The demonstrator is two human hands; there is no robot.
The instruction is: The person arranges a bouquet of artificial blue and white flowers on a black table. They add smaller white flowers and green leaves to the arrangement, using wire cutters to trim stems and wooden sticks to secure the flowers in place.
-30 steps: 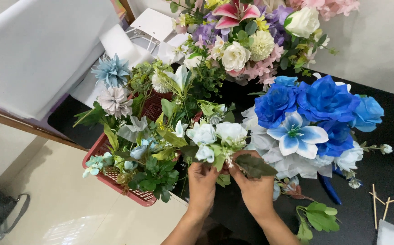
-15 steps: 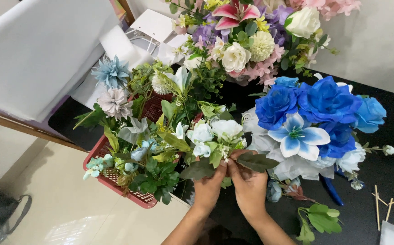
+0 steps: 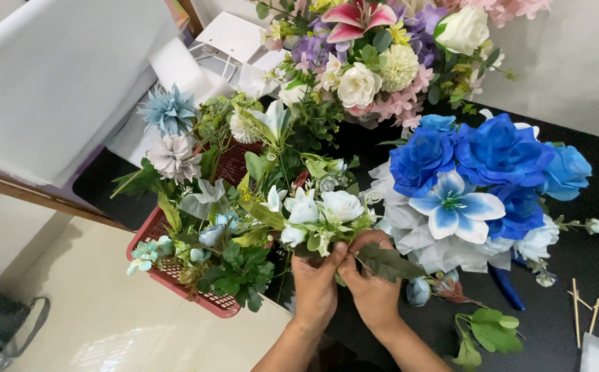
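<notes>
My left hand (image 3: pixel 315 284) and my right hand (image 3: pixel 374 288) are pressed together low in the middle, both closed around the stem of a small white flower sprig (image 3: pixel 321 212) with green leaves. A dark green leaf (image 3: pixel 389 263) lies across my right hand's fingers. The sprig's white blooms stand just above my thumbs, over the edge of a red plastic basket (image 3: pixel 206 300) full of artificial flowers and foliage. A blue and white bouquet (image 3: pixel 475 176) sits directly to the right of my hands.
A pastel bouquet (image 3: pixel 389 55) of pink, purple and cream flowers stands behind. White paper bags (image 3: pixel 227 41) lie at the back left. A loose green leaf sprig (image 3: pixel 489 331), a blue-handled tool (image 3: pixel 506 286) and wooden sticks (image 3: pixel 595 310) lie on the black table (image 3: pixel 575 265).
My hands have drawn closer together on the stem, and the white sprig has risen slightly and shifted right. A leaf that hung to the left of my left hand is gone from view.
</notes>
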